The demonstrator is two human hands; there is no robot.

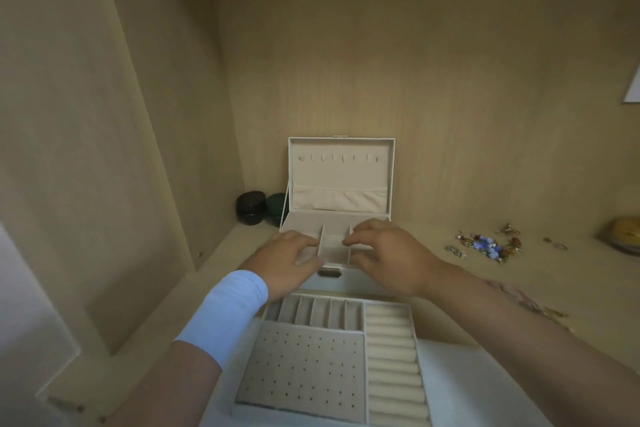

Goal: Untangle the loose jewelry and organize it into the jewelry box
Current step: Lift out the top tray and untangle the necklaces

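Note:
A cream jewelry box point(341, 166) stands open on the shelf, its lid upright with a row of hooks and a pouch. My left hand point(289, 262) and my right hand point(388, 256) grip the front of the box's compartment section point(334, 246) from either side, thumbs at its front edge. In front lies a pulled-out tray point(332, 357) with slots, a hole panel and ring rolls. Tangled jewelry point(485, 246) with blue and amber beads lies on the shelf to the right, apart from both hands.
Two dark round jars point(251, 206) stand left of the box against the side wall. A yellowish object point(623, 236) sits at the far right. More small pieces point(550, 314) lie beside my right forearm. Wooden walls close in the left and back.

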